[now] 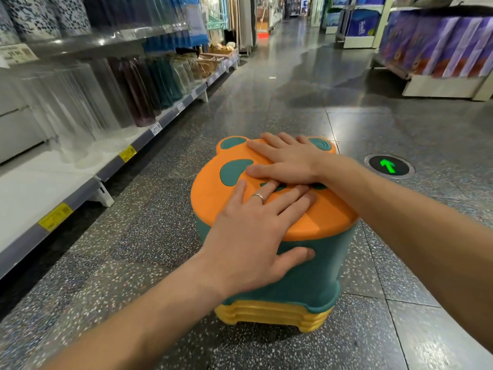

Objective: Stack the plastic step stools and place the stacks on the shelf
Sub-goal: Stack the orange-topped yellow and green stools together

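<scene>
Stool stack [306, 276] stands on the floor [133, 236] in the aisle, beside the shelf [53, 182]. Top stool teal with orange bear-face seat [218, 193]; yellow stool rims show beneath. Left hand [250, 236] flat on the seat, thumb against the teal side. Right hand [288, 161] flat on the seat, fingers straight.

Floor [128, 249]: dark speckled tiles.
On it: stool stack [306, 279], yellow bases lowest; arrow light [389, 166] flush to its right.
Left edge: shelf [40, 188] carrying glass vases [80, 110].
</scene>
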`<state>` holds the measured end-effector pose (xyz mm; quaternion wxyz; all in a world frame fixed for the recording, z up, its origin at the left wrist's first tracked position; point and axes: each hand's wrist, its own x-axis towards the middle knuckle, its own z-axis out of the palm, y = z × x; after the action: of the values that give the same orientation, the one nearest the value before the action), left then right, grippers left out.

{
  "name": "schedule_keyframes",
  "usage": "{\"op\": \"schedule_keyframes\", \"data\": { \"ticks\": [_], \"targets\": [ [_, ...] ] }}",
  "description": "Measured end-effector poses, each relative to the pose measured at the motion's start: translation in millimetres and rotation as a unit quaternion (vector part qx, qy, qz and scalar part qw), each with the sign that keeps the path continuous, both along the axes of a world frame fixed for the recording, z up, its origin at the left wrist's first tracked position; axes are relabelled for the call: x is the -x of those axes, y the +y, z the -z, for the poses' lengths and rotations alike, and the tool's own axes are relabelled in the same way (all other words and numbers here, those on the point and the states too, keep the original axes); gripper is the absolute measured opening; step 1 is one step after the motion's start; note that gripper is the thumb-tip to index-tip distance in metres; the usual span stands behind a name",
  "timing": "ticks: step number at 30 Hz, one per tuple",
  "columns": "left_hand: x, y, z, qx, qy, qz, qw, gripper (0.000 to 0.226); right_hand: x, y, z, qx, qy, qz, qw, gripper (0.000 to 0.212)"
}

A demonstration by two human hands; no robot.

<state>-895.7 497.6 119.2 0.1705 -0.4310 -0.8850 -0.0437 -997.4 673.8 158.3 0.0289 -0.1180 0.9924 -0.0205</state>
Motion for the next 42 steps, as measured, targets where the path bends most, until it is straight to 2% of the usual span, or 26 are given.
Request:
{"op": "schedule_keyframes", "data": {
  "ticks": [4,6,8,10,11,13,15,19,22,24,27,32,37,42],
  "targets": [
    [-20,2,-3,0.007,-0.008,-0.038,0.999,0.082,-3,-13,0,0.006,-0.017,-0.041,0.999,0.076],
    [-27,0,-11,-0.015,-0.034,-0.025,0.999,0.075,-11,-15,-1,0.007,-0.014,-0.049,0.999,0.079],
    [-26,-10,-26,-0.099,-0.122,0.017,0.987,0.055,-26,-14,-4,0.016,-0.008,-0.047,0.999,0.092],
    [-14,-26,-43,-0.219,-0.214,0.026,0.952,0.027,-42,-13,-6,0.016,0.002,-0.044,0.999,0.104],
    [-4,-35,-48,-0.265,-0.220,0.014,0.939,0.020,-48,-12,-6,0.010,0.008,-0.042,0.999,0.107],
    [19,-47,-48,-0.299,-0.158,-0.034,0.940,0.016,-52,-11,-5,0.003,0.020,-0.030,0.999,0.100],
    [43,-49,-43,-0.287,-0.121,-0.074,0.947,0.028,-49,-11,-3,-0.004,0.023,-0.020,1.000,0.087],
    [79,-31,-42,-0.211,-0.138,-0.096,0.963,0.051,-48,-8,2,0.016,0.035,-0.006,0.999,0.078],
    [104,-9,-46,-0.111,-0.136,-0.130,0.976,0.060,-40,0,5,0.033,0.056,0.075,0.995,0.067],
    [121,-1,-45,-0.065,-0.179,-0.158,0.969,0.073,-31,6,3,0.038,0.029,0.151,0.987,0.074],
    [134,2,-41,-0.045,-0.265,-0.165,0.949,0.092,-29,6,1,0.032,0.012,0.167,0.985,0.079],
    [101,-5,-46,-0.071,-0.230,-0.154,0.958,0.068,-64,-4,-5,0.057,0.093,0.156,0.982,0.074],
    [39,-30,-61,-0.075,-0.143,-0.120,0.980,0.070,-134,-29,-21,0.023,0.171,0.131,0.976,0.072],
    [-14,-44,-95,0.026,0.003,-0.081,0.996,0.059,-200,-37,-40,-0.024,0.237,0.075,0.968,0.082]
  ]
}}
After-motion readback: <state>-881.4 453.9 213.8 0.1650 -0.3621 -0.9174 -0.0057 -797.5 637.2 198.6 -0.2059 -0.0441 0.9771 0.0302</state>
